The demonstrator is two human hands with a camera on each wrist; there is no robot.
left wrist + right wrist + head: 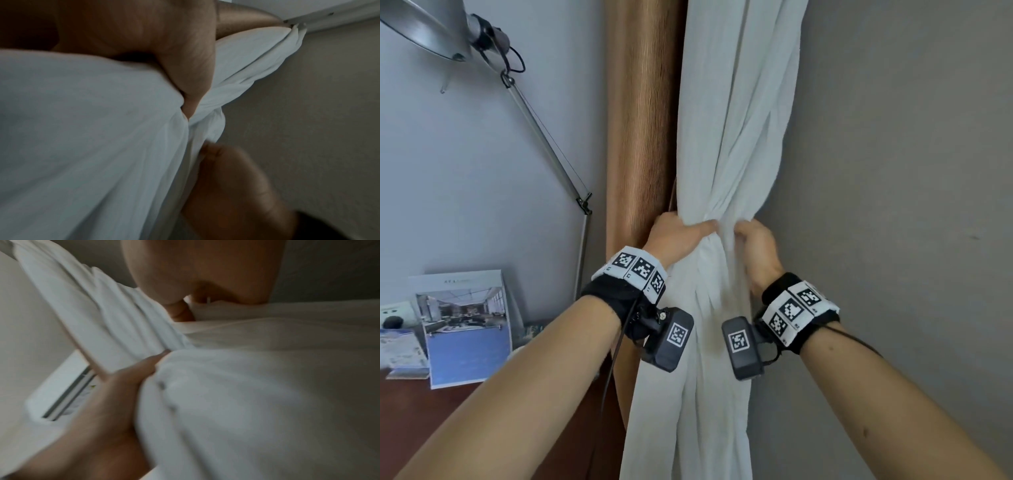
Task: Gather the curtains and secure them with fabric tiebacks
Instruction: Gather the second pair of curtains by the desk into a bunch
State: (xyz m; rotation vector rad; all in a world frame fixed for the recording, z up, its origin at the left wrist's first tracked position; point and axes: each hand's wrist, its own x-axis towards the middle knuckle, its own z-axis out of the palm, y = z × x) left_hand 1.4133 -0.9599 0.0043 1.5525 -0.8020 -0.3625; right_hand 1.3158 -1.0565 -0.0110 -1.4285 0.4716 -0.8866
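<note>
A white sheer curtain (736, 137) hangs in the corner, bunched tight at mid height, beside a brown curtain (643, 137) on its left. My left hand (678, 236) wraps round the bunch from the left, thumb across the front. My right hand (753, 243) grips the same bunch from the right, fingers curled into the folds. The left wrist view shows my left thumb (191, 78) pressed into the white cloth (92, 129) and the right hand (226, 178) below. In the right wrist view the cloth (246, 402) fills the frame. No tieback shows.
A desk lamp (428, 31) on a long jointed arm (551, 147) leans in from the upper left. Upright brochures (465, 325) stand on a dark wooden desk (448, 428) at lower left. A plain grey wall (911, 205) lies right of the curtains.
</note>
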